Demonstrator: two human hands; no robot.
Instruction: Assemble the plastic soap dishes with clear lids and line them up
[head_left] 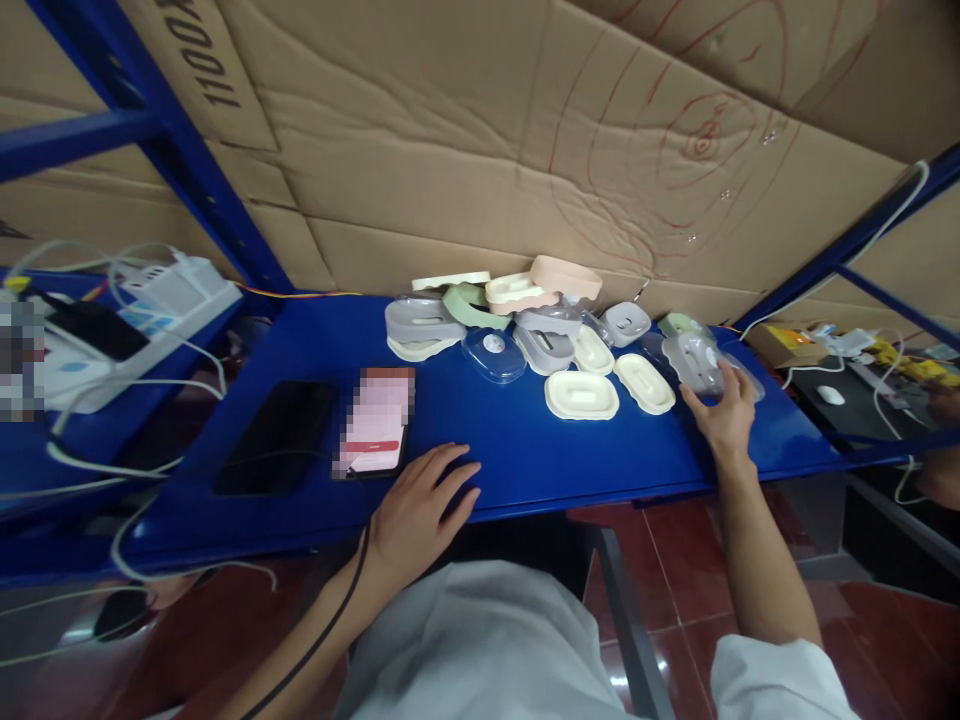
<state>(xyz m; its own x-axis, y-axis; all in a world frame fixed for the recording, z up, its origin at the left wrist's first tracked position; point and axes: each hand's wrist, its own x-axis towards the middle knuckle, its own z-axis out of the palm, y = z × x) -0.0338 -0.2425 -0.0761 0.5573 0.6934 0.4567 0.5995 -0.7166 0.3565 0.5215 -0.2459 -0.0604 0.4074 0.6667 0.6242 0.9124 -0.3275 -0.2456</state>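
1. Blue metal forms the shelf (pixel 525 450) that carries everything; a cardboard wall (pixel 487 130) closes it off behind.
2. We see the right hand (pixel 726 412) near the shelf's right end, fingers spread and laid on a grey soap dish (pixel 694 362) under a clear plastic cover; the fingertips touch it, but we cannot tell whether they have closed around it.
3. We see the left hand (pixel 420 505) flat on the front edge of the shelf, fingers loosely apart and empty, just beside a phone (pixel 375 425) with a lit screen.
4. A black phone (pixel 276 435) lies left of the lit one, towards the front left corner.
5. A black cable (pixel 330 620) runs along the left forearm.
6. Along the back edge, at the middle, we find a heap of soap dishes (pixel 517 310) in grey, green, cream and peach, some stacked.
7. Two cream trays (pixel 581 396) lie in front of the heap, between it and the right hand.
8. A clear lid (pixel 493 352) lies just left of the heap's centre.
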